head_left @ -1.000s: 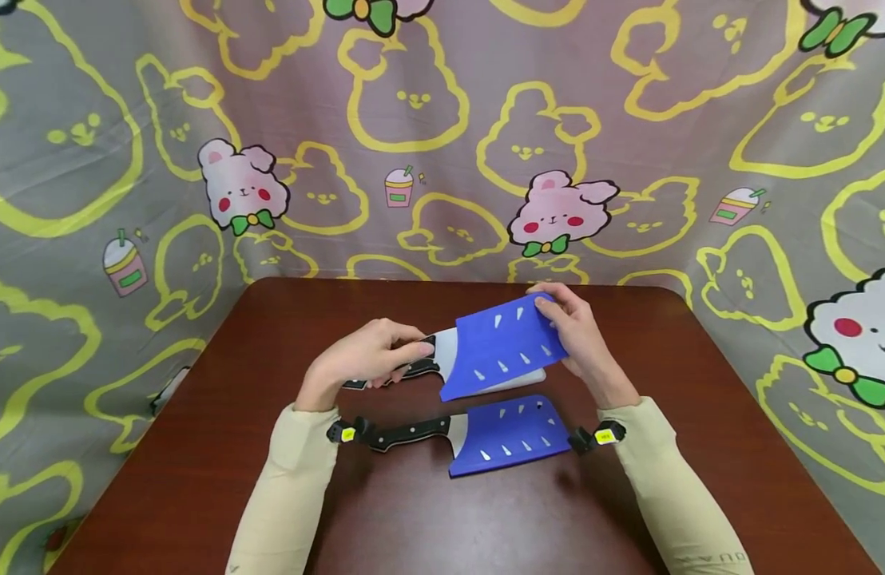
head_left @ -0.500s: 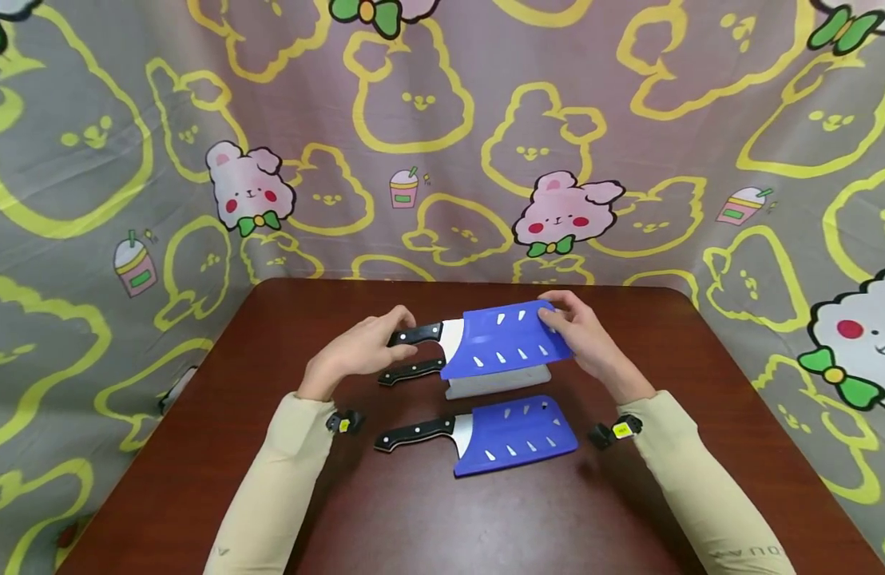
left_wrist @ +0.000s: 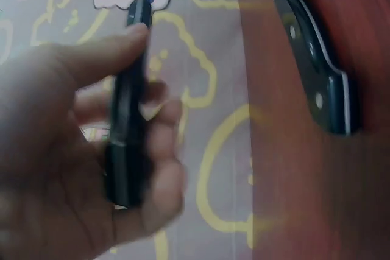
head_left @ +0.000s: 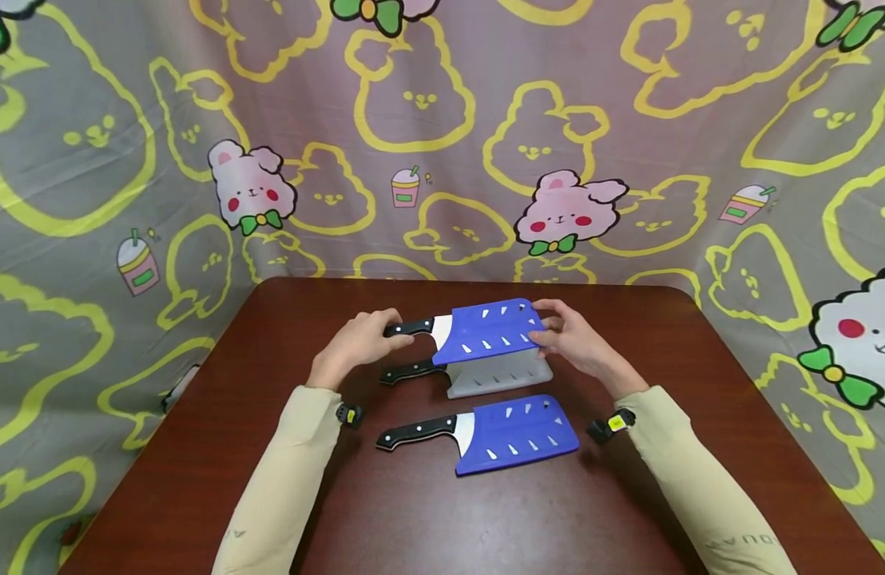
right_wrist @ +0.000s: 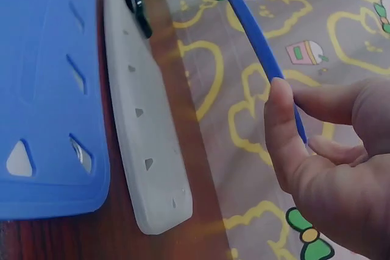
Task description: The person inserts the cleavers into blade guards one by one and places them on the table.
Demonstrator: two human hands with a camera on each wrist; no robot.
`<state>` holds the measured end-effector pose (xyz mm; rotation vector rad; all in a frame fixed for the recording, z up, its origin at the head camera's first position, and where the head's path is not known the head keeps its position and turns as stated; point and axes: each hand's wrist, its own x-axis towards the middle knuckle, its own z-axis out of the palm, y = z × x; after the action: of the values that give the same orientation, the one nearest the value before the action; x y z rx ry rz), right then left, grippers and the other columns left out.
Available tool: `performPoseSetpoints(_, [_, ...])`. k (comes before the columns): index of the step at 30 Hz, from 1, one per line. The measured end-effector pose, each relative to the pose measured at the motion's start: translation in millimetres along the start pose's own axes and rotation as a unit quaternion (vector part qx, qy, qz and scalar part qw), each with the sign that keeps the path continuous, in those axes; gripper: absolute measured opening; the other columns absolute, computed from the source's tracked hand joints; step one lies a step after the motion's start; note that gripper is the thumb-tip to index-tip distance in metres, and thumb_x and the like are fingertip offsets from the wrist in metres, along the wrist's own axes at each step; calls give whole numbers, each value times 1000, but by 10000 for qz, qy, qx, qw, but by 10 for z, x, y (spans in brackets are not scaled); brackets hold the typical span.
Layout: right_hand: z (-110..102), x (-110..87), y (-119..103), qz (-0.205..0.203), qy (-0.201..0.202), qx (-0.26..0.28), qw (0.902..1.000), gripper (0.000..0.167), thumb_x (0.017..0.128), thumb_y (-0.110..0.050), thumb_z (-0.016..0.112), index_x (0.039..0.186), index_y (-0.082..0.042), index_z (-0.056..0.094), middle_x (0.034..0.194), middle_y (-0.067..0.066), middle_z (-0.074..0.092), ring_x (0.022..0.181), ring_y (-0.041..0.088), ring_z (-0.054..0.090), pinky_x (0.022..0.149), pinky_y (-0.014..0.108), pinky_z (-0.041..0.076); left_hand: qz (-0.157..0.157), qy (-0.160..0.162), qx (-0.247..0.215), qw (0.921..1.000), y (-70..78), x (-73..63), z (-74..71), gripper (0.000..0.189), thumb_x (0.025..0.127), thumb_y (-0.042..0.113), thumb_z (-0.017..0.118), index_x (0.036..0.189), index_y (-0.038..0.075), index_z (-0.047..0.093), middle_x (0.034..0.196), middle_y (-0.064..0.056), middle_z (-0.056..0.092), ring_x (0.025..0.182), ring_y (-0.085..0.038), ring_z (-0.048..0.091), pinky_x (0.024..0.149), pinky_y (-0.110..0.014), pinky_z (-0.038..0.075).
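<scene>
In the head view, my left hand [head_left: 363, 339] grips the black handle [head_left: 415, 327] of a cleaver whose blade sits in a blue sheath [head_left: 486, 329]. My right hand [head_left: 575, 339] pinches the far end of that sheath; the right wrist view shows thumb and fingers on either side of the blue sheath [right_wrist: 263, 47]. The held cleaver is raised above the table. Just in front of it lies a cleaver in a whitish translucent sheath [head_left: 498, 374], partly covered from view. Nearest me rests another cleaver in a blue sheath [head_left: 517, 438], its handle [head_left: 416, 432] pointing left.
All this is over a dark reddish-brown table [head_left: 442, 519]. A grey curtain [head_left: 442, 144] with yellow outlines and cartoon bunnies hangs behind and at both sides. Each wrist wears a small strapped camera, such as the one on the right [head_left: 611, 426].
Both hands have lifted the blue-sheathed cleaver and carried it back and slightly left. More of the whitish-sheathed cleaver and its handle now shows. The nearest cleaver stays put.
</scene>
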<state>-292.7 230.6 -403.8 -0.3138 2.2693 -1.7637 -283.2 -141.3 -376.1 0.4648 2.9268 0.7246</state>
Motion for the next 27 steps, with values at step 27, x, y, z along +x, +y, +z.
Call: performPoseSetpoints(27, [-91,422,262,-90,-233,-1792,9835,55,92,-21,69,139,-5,46,104,21,60,75,28,66,73,44,58,23,-533,-386,9978,-390,346,99,43,102,13,46,144,6,46,104,-16,60,64,-18,48,66,-31,39])
